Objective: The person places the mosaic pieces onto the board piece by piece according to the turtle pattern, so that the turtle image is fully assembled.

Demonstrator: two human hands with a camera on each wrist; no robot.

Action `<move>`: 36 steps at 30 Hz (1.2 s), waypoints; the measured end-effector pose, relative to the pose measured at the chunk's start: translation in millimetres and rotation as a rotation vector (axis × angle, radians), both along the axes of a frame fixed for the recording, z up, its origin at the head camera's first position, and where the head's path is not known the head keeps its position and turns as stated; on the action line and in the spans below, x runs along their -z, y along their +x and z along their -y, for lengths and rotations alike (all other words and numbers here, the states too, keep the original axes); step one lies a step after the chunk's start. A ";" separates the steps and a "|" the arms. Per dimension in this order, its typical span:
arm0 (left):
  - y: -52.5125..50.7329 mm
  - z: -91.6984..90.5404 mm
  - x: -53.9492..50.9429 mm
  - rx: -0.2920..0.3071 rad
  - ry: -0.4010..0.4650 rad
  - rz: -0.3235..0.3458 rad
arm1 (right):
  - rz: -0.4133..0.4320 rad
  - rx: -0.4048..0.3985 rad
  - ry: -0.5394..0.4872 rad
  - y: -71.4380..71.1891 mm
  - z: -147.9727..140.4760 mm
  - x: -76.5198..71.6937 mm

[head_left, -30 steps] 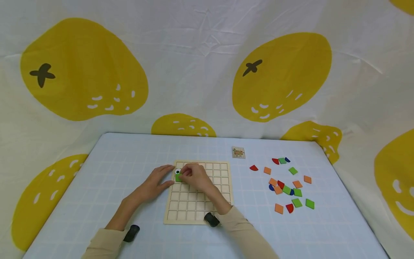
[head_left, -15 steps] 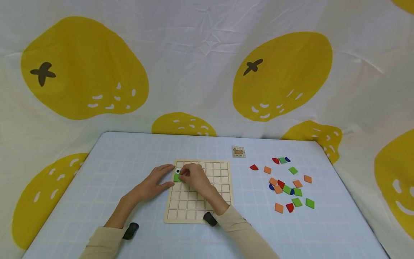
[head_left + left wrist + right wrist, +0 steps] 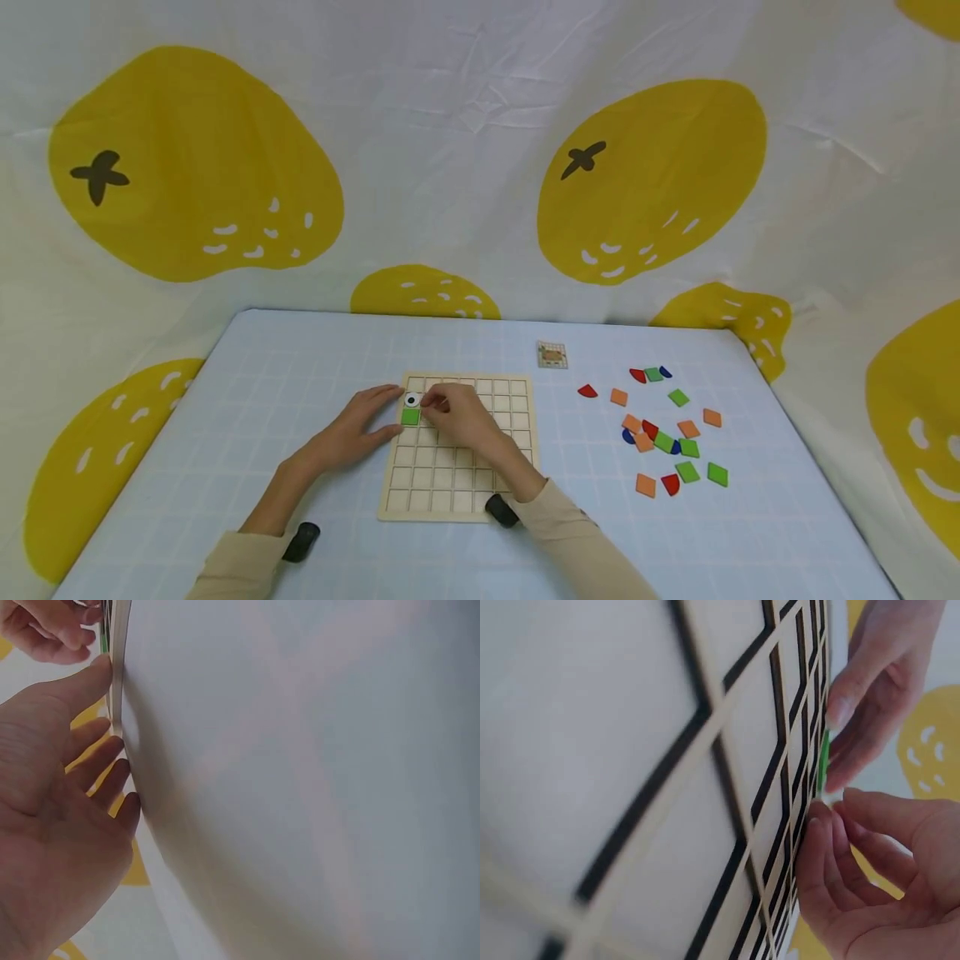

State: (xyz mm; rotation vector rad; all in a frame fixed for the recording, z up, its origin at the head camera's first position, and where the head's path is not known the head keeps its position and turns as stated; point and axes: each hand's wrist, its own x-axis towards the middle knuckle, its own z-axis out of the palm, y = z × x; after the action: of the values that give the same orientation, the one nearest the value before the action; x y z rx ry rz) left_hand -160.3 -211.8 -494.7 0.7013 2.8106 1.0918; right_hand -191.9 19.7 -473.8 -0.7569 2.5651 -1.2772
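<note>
A wooden grid board [image 3: 463, 480] lies on the table. In its leftmost column sits a white round piece with a black dot [image 3: 412, 400], and directly below it a green square tile [image 3: 410, 417]. My left hand [image 3: 357, 427] rests at the board's left edge, its thumb and fingers extended and touching the edge in the left wrist view. My right hand [image 3: 461, 417] hovers over the upper left squares, just right of the round piece. In the right wrist view its thumb and bent fingers [image 3: 821, 859] stand slightly apart, with nothing seen held between them.
Right of the board lie scattered orange squares [image 3: 646, 485], green tiles [image 3: 717, 474], red quarter-circle pieces [image 3: 671, 484] and blue pieces [image 3: 665, 372]. A small pattern card [image 3: 552, 355] lies behind the board's right corner. A curtain with yellow fruit prints hangs behind the table.
My right hand has drawn slightly right, off the round piece and green tile, so both show more fully. My left hand stays at the board's edge. The head view has shifted slightly.
</note>
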 end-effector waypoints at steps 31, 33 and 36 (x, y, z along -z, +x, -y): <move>0.0 -0.9 5.0 -0.017 -0.025 0.018 | -0.077 0.247 0.039 -10.1 -122.5 -0.5; -0.5 -1.9 4.1 -0.021 -0.026 0.022 | -0.089 0.282 0.051 -11.1 -131.7 0.3; 0.0 -0.9 5.3 -0.028 -0.027 0.034 | -0.084 0.328 0.078 -11.8 -143.5 2.2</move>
State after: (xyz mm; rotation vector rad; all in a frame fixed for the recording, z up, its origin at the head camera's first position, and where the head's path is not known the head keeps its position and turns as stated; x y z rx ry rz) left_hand -160.3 -210.9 -500.0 0.6369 2.8092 1.0571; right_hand -203.7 163.2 -476.0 -0.3928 2.8774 -1.2429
